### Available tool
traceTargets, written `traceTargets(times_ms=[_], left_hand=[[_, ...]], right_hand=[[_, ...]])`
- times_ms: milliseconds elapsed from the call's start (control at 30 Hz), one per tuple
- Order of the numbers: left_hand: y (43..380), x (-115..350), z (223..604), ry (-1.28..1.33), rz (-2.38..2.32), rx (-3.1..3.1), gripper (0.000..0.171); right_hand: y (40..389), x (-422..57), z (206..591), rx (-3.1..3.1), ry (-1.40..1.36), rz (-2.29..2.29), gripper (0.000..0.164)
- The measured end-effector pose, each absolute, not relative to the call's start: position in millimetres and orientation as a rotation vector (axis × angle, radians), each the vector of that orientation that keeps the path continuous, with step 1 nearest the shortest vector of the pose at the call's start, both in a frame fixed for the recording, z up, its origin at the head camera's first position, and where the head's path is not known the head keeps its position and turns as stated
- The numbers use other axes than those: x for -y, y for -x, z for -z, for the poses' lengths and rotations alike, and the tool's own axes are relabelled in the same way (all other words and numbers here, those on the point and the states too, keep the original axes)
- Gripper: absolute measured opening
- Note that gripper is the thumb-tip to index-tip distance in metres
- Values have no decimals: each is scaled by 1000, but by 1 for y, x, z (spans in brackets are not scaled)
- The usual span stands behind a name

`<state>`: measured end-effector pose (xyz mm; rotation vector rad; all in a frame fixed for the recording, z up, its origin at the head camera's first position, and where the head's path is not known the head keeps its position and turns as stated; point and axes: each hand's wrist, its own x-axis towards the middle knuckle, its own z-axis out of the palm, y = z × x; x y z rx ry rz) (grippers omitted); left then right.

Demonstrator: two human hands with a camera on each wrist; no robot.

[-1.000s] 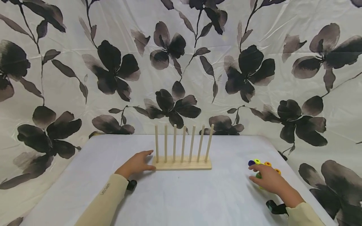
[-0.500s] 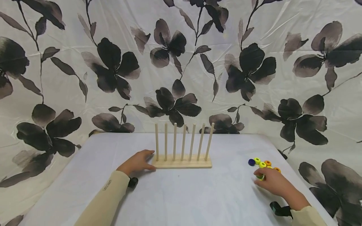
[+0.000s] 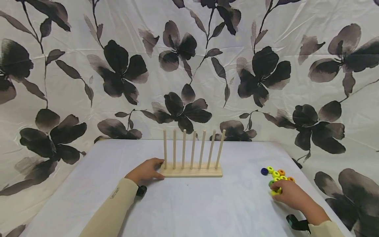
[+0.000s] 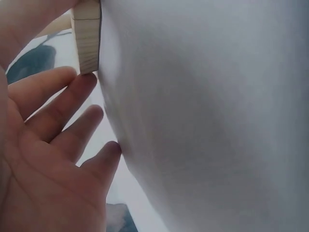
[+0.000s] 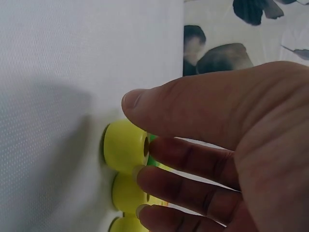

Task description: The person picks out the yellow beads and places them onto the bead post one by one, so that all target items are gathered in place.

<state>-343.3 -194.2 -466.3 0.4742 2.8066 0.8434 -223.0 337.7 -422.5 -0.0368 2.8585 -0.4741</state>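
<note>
A wooden peg stand with several upright dowels stands mid-table in the head view. My left hand holds the left end of its base, thumb at the front corner and index finger at the back. In the left wrist view, fingertips touch the end of the wooden base; the other fingers of that left hand are loosely bent. My right hand reaches over small round beads at the right. In the right wrist view, the thumb lies just above a yellow bead, and fingertips are close beside its hole.
Around the right hand lie a dark blue bead, a green bead, an orange bead and several yellow ones. The white-covered table ends at a floral cloth backdrop.
My right hand has drawn slightly back towards me, uncovering the green bead and more yellow ones, and now sits by the nearest yellow beads. The left hand stays at the stand's end.
</note>
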Motion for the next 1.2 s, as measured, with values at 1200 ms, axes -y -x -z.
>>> traceTargets(times_ms=[1200], left_hand=[[342,197,469,-387,-997,-2714,80]], right_hand=[[227,-328,429,-2866,-53,449,26]])
